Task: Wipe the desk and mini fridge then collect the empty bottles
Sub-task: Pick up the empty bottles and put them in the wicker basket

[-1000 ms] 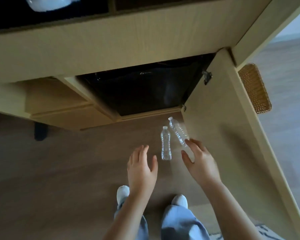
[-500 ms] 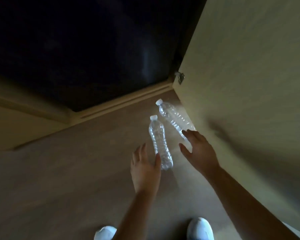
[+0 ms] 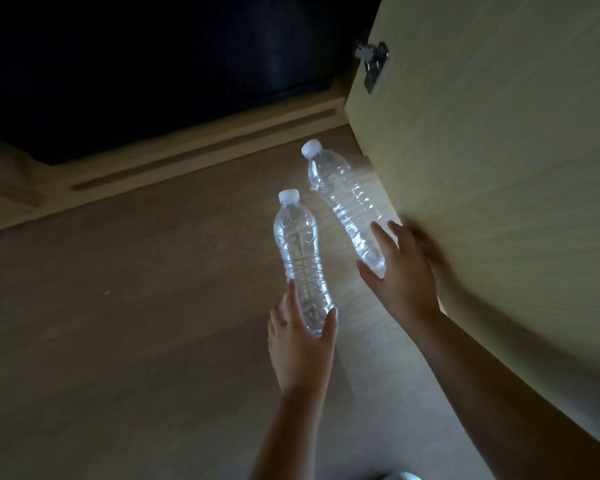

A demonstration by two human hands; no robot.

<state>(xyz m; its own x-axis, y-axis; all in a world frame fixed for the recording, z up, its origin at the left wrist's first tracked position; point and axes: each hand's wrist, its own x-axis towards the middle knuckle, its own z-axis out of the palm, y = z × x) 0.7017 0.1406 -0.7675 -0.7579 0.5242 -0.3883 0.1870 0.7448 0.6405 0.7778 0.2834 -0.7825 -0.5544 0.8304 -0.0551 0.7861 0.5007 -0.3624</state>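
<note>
- Head view, looking down: brown wood-look floor (image 3: pixel 118 323) fills the lower left of the picture, dim, with a pale streak of light running under the bottles.
- Big pale cabinet door (image 3: pixel 499 168) stands open and takes up the whole right side.
- Top left, it's the black front of the mini fridge (image 3: pixel 153 64), sitting in the cabinet opening, too dark for any detail.
- Just below it, a light wooden base rail (image 3: pixel 205 150) runs slantwise between fridge and floor.
- Both bare forearms reach in from the bottom edge.
- Right hand (image 3: pixel 402 278) is close against the door, thumb spread away from the fingers, and the right bottle (image 3: pixel 343 199) has its base down in that fork; I cannot tell whether the grip has closed.
- Left hand (image 3: pixel 300 344) is just beside it, lower in the picture, pinching the base of the left bottle (image 3: pixel 300 258) between thumb and forefinger, one on each side.
- Both bottles are clear, ribbed and look empty, near each other but apart, bases at the hands and necks pointing away toward the fridge; the right one runs close along the door's lower edge.
- Standing or lying, I cannot tell from this angle.
- Metal hinge (image 3: pixel 374 64) shows on the door's inner edge, up top.
- Smallest of all: a white cap on the left bottle (image 3: pixel 289 195) and one on the right (image 3: pixel 311 147), both screwed on.
</note>
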